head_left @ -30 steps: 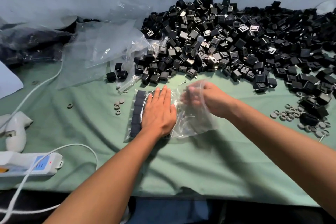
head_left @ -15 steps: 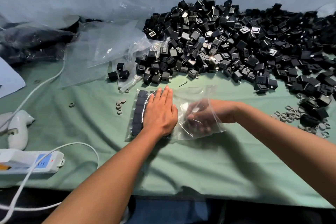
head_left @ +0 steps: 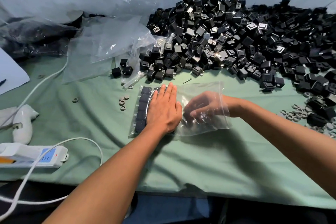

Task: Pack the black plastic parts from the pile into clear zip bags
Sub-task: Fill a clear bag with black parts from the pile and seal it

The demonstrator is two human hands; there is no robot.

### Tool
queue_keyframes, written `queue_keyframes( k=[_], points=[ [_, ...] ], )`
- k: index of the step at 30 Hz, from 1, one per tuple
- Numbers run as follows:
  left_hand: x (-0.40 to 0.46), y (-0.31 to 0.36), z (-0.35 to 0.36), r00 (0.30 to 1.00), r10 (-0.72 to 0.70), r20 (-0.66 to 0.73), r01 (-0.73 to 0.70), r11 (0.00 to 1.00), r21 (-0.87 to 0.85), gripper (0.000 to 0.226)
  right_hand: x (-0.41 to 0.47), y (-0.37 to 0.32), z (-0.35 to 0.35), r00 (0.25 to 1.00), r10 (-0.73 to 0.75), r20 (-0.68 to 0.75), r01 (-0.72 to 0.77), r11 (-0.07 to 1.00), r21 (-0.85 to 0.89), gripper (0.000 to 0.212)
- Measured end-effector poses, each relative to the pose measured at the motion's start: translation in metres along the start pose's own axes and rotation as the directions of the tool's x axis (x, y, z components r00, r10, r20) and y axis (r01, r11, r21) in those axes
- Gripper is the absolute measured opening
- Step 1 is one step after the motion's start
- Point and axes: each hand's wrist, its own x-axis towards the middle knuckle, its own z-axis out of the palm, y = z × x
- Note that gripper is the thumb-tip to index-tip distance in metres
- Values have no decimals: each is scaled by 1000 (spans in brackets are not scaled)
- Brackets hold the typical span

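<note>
A clear zip bag lies flat on the green cloth near the front of the table, just in front of the pile of black plastic parts. Its long axis runs left to right; the open mouth points right, the closed end left.

The left hand lies flat on the left half of the bag, fingers straight and together, pointing away from the person, pressing down on the parts beneath; it grasps nothing. A column of black parts shows inside the bag just left of that hand, lined up front to back along the closed end.

The right hand is inside the bag, entered through the mouth, with the plastic draped over it to the wrist. Its fingers curl downward; through the wrinkled film I cannot tell whether they hold a part.

Empty clear bags lie crumpled to the left of the pile. Grey rings sit on the cloth left of the bag. A white power strip rests at the front left.
</note>
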Motion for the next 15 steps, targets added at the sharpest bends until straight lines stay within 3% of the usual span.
queue_keyframes(
  k=[8,15],
  points=[
    [-1,0,-1,1000,1,-4,-1,1000,4,64,5,-2,1,997,53,-53,-64,970,-233,13],
    [-1,0,-2,1000,-4,-1,4,1000,2,64,16,-7,18,997,74,-11,-74,977,-200,8]
  ],
)
